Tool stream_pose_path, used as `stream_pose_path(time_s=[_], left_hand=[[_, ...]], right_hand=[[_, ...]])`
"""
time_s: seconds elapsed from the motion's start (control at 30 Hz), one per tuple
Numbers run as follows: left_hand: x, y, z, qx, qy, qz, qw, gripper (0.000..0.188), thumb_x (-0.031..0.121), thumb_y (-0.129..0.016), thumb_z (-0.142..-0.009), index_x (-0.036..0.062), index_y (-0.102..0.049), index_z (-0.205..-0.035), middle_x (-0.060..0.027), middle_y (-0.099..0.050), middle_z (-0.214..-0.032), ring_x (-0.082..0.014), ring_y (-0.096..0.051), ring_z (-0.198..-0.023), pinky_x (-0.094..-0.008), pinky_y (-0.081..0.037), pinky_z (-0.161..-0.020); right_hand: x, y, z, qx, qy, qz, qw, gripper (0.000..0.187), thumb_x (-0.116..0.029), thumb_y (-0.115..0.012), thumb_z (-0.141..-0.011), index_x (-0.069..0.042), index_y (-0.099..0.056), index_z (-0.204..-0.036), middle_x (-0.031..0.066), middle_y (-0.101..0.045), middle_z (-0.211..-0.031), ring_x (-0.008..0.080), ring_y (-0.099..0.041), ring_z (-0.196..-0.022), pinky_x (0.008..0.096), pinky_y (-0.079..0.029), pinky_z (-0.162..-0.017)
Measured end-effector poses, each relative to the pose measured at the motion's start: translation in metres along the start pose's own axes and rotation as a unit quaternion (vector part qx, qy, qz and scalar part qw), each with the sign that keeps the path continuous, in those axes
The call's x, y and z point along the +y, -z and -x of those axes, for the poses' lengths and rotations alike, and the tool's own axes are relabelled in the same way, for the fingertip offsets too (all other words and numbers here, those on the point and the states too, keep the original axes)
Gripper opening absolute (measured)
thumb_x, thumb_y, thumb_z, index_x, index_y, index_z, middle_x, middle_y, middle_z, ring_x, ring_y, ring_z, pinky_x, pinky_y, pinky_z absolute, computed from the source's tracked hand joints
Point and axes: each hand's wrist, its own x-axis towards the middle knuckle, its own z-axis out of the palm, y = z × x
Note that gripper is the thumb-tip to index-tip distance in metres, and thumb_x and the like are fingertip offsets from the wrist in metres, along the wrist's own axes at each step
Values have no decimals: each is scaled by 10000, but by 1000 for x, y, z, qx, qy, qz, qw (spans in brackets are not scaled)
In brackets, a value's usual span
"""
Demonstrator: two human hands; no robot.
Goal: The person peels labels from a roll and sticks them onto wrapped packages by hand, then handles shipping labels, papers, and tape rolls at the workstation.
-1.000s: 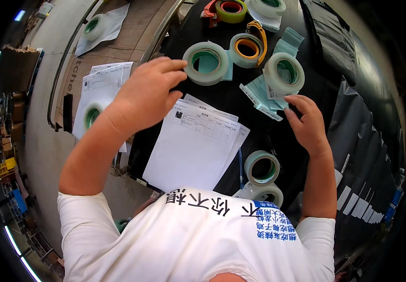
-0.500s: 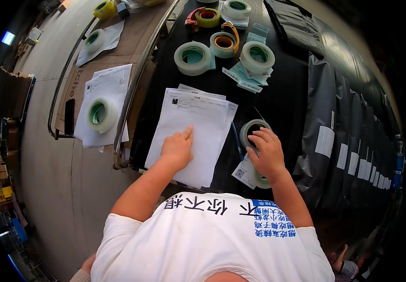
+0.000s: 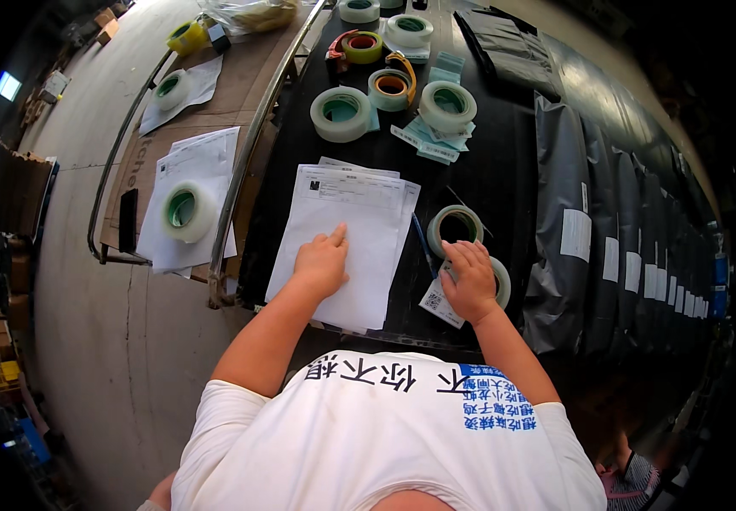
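A stack of printed paper sheets (image 3: 346,294) lies on the black table in front of me. My left hand (image 3: 321,264) rests on it, index finger stretched across the top sheet and holding nothing. To the right, my right hand (image 3: 472,283) reaches over a white label slip (image 3: 438,300) and a roll of clear tape (image 3: 502,284), which it partly hides. Its thumb is apart from the bent fingers, and the thumb lies by the slip. Just beyond the fingertips another tape roll (image 3: 473,217) lies flat. A thin blue pen-like stick (image 3: 423,243) lies between sheets and roll.
Several tape rolls (image 3: 340,115) sit at the table's far side, some on pale blue labels (image 3: 436,140). Grey plastic-wrapped packages (image 3: 559,281) with white labels line the right. Left, a metal-railed cart (image 3: 244,162) holds cardboard, papers and more tape (image 3: 186,212).
My right hand has moved off the upper tape roll, nearer to me, over the slip and lower roll. Its fingers are closer together. The left hand stays on the sheets.
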Motion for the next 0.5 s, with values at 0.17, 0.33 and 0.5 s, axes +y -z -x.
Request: stream_pose_path(time_s=[0.17, 0.33, 0.5], left_hand=[[-4, -1, -1, 9, 7, -4, 1000, 638, 280, -751, -770, 67, -539, -1333, -32, -327, -1557, -227, -506, -1209, -367, -478, -945], [13, 8, -7, 62, -60, 34, 996, 606, 225, -780, -718, 32, -575, -1254, -59, -382, -1519, -279, -511, -1192, -368, -486, -954], [37, 9, -32, 30, -97, 8, 995, 746, 176, -813, -670, -17, -525, -1330, -130, -388, -1517, -367, -506, -1223, -376, -420, -1055]], right_hand=[[0, -2, -5, 14, 3, -17, 1000, 493, -108, -678, -756, -87, -600, -1243, 122, -631, -1172, 304, -548, -1170, 472, -341, -1088], [3, 23, 12, 36, -43, 11, 998, 450, -109, -669, -760, -87, -609, -1206, 120, -625, -1159, 297, -559, -1144, 456, -357, -1076], [-13, -15, 21, 16, -63, -69, 995, 521, -231, -691, -823, -73, -559, -1301, 129, -449, -1455, 306, -314, -1416, 449, -222, -1177]])
